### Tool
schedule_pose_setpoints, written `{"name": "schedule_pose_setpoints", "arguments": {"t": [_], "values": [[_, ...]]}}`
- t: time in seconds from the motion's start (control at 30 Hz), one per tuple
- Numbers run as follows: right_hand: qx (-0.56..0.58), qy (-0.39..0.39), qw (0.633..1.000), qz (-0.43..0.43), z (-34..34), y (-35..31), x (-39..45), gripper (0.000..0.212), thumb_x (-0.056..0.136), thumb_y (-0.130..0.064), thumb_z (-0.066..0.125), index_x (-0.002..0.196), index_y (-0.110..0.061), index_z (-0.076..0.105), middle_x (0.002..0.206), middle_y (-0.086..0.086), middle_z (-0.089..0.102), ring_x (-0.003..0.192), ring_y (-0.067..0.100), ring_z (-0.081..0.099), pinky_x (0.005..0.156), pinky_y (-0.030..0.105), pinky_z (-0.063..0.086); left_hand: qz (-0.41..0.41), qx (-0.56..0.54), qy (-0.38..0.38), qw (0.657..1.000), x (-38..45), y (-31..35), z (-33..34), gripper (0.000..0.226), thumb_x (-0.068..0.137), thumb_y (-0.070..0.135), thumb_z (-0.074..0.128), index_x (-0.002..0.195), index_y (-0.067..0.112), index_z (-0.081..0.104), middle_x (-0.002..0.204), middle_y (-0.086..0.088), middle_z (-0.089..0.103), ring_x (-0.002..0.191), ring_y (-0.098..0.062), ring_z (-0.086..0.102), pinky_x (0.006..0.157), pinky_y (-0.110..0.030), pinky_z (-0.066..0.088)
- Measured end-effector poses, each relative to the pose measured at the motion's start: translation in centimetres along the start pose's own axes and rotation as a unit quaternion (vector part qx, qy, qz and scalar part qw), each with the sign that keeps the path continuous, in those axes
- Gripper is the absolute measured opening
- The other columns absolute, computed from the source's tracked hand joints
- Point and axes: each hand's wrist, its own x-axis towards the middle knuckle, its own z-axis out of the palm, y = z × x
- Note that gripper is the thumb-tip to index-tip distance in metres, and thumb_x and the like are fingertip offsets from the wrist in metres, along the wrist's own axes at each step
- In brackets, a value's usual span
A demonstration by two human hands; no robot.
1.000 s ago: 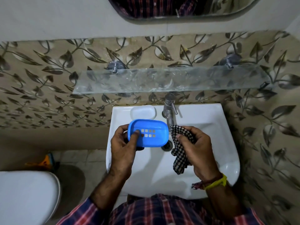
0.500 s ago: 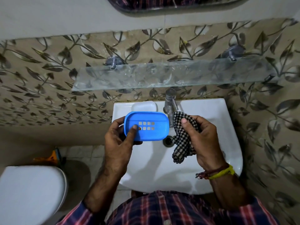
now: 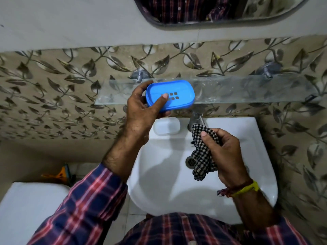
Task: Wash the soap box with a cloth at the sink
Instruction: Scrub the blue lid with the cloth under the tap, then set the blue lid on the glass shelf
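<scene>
My left hand [image 3: 141, 110] grips the blue soap box [image 3: 178, 96] by its left end, thumb on its slotted face, and holds it up in front of the glass shelf [image 3: 247, 91]. My right hand [image 3: 223, 152] holds a bunched black-and-white checked cloth [image 3: 201, 156] over the white sink [image 3: 177, 183], just below the tap [image 3: 195, 119]. The cloth hangs down beside the drain [image 3: 189, 161]. A white soap bar [image 3: 166, 128] lies on the sink's back ledge, left of the tap.
A mirror [image 3: 212, 9] hangs above the shelf on the leaf-patterned tiled wall. A white toilet [image 3: 26, 209] stands at the lower left, with an orange object [image 3: 60, 175] on the floor behind it.
My left hand has lifted the soap box from over the basin up to the level of the glass shelf. My right hand stays over the sink with the cloth.
</scene>
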Motion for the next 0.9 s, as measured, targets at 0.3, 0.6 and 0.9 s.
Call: {"name": "schedule_pose_setpoints", "arguments": {"t": [0.3,0.6,0.9], "values": [[-0.011,0.037,0.998,-0.054,-0.1,-1.4,1.5,0.009,0.092,-0.006,0.066,0.096,0.002,0.068,0.071,0.005,0.074,0.055,0.013,0.069,0.049,0.026,0.056,0.060,0.178,-0.115,0.975,3.5,0.1,1.5,0.079,0.057,0.010,0.096,0.125,0.021,0.056,0.112,0.005,0.068,0.103,-0.018,0.073,0.076,-0.027,0.063],[0.011,0.071,0.997,-0.025,-0.7,0.3,1.0,0.004,0.091,-0.008,0.068,0.089,-0.006,0.070,0.070,0.004,0.075,0.055,0.016,0.069,0.047,0.030,0.057,0.202,0.539,-0.143,0.805,6.4,0.6,2.7,0.095,0.067,0.057,0.086,0.140,0.006,0.054,0.131,-0.017,0.060,0.122,-0.032,0.052,0.103,-0.042,0.045],[0.010,0.069,0.997,-0.030,-0.7,0.3,1.1,0.004,0.091,-0.010,0.069,0.088,-0.009,0.070,0.070,0.006,0.074,0.052,0.021,0.069,0.047,0.032,0.057,0.210,0.444,-0.077,0.868,4.1,0.3,2.1,0.107,0.069,0.041,0.091,0.156,0.013,0.034,0.144,-0.014,0.054,0.129,-0.032,0.050,0.106,-0.050,0.044]]}}
